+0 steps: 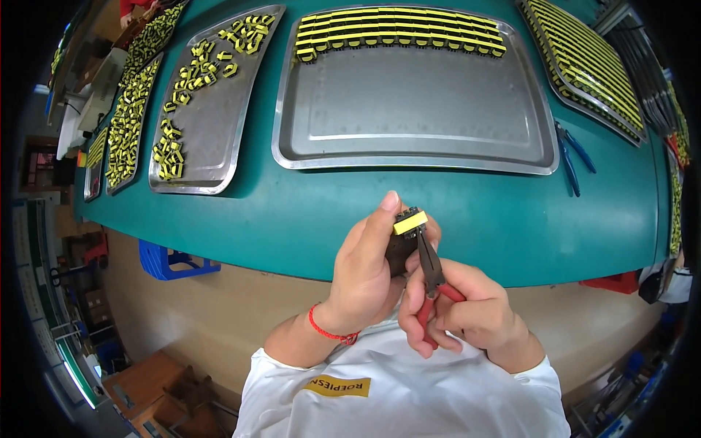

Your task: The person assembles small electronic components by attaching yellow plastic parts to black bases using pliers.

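At the table's (277, 226) near edge, the left grip (367, 266) clamped a block (398, 255) topped by the part (410, 223), the right grip (475, 306) pliers (431, 270). The part seemed light, stiff, best held by its ends.

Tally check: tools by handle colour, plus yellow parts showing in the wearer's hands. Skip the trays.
Red pliers: 1, in the right hand
Blue pliers: 1, on the table
Yellow part: 1, in the left hand
Total: 3
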`<state>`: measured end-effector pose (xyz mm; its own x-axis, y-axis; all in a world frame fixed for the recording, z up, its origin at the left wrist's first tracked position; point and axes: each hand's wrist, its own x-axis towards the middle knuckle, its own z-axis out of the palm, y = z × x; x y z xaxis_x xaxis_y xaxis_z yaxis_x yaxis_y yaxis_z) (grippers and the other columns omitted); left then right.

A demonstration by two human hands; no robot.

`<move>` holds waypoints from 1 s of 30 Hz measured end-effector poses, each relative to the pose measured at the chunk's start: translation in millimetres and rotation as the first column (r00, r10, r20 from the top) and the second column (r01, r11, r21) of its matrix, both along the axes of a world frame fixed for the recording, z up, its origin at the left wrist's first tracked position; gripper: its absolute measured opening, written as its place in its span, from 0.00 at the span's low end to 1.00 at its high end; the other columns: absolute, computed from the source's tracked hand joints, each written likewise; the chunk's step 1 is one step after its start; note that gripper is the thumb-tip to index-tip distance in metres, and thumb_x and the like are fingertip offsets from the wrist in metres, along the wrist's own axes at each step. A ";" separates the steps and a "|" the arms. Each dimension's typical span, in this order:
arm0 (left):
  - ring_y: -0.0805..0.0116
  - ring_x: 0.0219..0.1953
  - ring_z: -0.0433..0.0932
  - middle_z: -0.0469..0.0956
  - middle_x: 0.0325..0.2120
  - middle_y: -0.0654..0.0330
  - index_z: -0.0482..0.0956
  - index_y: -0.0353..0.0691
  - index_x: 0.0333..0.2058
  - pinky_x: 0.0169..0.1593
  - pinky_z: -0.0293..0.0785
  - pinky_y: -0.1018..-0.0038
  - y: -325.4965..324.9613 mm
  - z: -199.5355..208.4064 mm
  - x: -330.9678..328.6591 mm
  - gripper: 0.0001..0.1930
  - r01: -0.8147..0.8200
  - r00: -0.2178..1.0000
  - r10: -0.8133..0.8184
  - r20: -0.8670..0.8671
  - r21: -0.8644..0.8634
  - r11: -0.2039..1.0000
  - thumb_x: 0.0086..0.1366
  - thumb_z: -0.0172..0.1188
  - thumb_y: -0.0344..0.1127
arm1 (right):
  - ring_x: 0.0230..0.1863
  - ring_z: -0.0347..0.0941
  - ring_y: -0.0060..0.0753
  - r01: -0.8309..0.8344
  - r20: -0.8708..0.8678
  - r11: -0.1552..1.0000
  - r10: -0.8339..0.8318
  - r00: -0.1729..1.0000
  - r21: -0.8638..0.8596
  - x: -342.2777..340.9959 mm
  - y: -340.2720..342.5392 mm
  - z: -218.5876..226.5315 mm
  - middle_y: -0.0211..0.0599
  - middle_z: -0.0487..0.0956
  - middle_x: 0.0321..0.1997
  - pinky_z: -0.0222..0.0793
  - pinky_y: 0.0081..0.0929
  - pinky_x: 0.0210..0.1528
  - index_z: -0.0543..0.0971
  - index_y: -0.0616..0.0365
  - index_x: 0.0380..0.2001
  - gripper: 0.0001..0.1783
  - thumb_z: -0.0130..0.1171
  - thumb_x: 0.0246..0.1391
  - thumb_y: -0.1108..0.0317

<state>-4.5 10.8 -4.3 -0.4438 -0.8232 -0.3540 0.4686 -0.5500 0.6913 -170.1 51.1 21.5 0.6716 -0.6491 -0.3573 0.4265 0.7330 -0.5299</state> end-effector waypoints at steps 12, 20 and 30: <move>0.71 0.25 0.72 0.77 0.32 0.54 0.76 0.30 0.49 0.23 0.65 0.80 -15.2 -1.8 15.1 0.27 0.243 0.735 0.549 0.398 -0.910 0.336 0.45 0.65 0.15 | 0.23 0.73 0.38 -0.004 0.040 1.000 0.003 0.999 0.017 -6.6 1.2 -6.8 0.54 0.75 0.29 0.49 0.21 0.13 0.68 0.67 0.40 0.23 0.38 0.33 0.83; 0.73 0.26 0.79 0.79 0.27 0.55 0.78 0.25 0.41 0.28 0.71 0.81 -9.2 -0.9 15.2 0.16 0.241 0.738 0.419 0.529 -0.787 0.568 0.52 0.55 0.18 | 0.38 0.79 0.62 -0.083 0.146 0.991 0.067 0.987 0.108 -8.9 -3.3 -6.5 0.61 0.74 0.38 0.83 0.42 0.26 0.68 0.71 0.46 0.29 0.39 0.32 0.83; 0.73 0.30 0.80 0.80 0.30 0.56 0.78 0.25 0.42 0.32 0.74 0.81 -7.1 -0.2 14.1 0.13 0.217 0.752 0.380 0.538 -0.747 0.629 0.57 0.60 0.21 | 0.40 0.77 0.48 -0.140 0.222 0.985 0.115 0.968 0.101 -16.0 -2.8 -8.6 0.54 0.73 0.41 0.81 0.36 0.31 0.64 0.69 0.52 0.27 0.40 0.42 0.81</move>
